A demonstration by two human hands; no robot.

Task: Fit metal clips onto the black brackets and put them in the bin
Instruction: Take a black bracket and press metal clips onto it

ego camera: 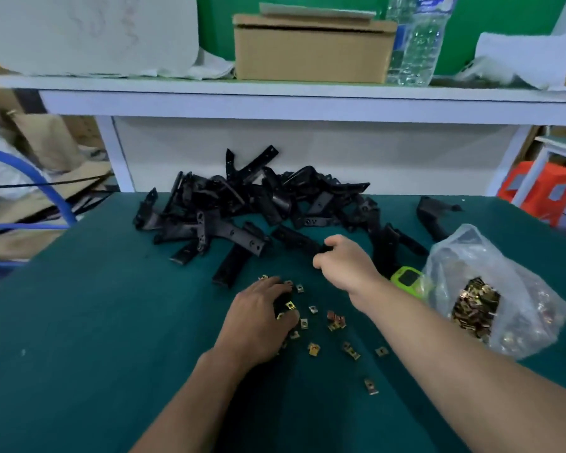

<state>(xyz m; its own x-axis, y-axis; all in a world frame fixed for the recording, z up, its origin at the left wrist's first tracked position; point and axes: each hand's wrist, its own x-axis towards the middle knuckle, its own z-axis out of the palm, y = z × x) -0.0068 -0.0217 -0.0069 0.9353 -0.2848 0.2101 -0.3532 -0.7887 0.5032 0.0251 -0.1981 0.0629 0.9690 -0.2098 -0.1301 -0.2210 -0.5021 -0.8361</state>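
Head view: left hand (258, 322) grips bracket (280, 305) over loose clips (335, 320); right hand (347, 259) pinches another bracket (307, 243).

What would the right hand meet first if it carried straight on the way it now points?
Probably the pile of black brackets, up-left of the right hand, which grips the end of one bracket; depth is unclear.

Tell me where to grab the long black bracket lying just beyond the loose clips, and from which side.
The long black bracket lies flat on the green mat, its near end free, its far end against the pile of brackets. Pinch the near end across its narrow width, coming from above on the near side; the far end would likely snag.
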